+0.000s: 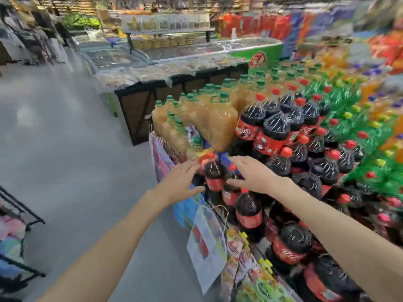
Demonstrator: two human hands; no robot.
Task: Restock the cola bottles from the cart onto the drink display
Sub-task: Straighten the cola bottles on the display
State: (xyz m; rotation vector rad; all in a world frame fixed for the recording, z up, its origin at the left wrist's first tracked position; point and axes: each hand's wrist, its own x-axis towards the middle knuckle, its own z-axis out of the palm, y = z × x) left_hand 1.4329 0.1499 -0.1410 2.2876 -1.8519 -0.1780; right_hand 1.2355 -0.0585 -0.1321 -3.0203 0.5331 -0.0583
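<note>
Both hands are out at the near corner of the drink display, flanking one cola bottle point(213, 173) that stands at the front edge with its red cap up. The left hand point(181, 182) has its fingers spread and straight, tips near the bottle's shoulder and thumb low beside the label; the right hand point(255, 175) is likewise flat and open, reaching over a second, lower bottle point(231, 188) just behind. Neither seems to grip anything, and I'd judge they are steadying or nudging the bottle into line so it sits square with the row. Behind rise the stacked big cola bottles point(274, 127) and the pale juice jugs point(209, 118), packed tight so the tiers hold. Price cards point(205, 243) hang off the wire front rail. The cart itself I cannot pick out; a dark rack point(19, 216) at the left edge is cut off, and the far shelves are smeared by motion.
</note>
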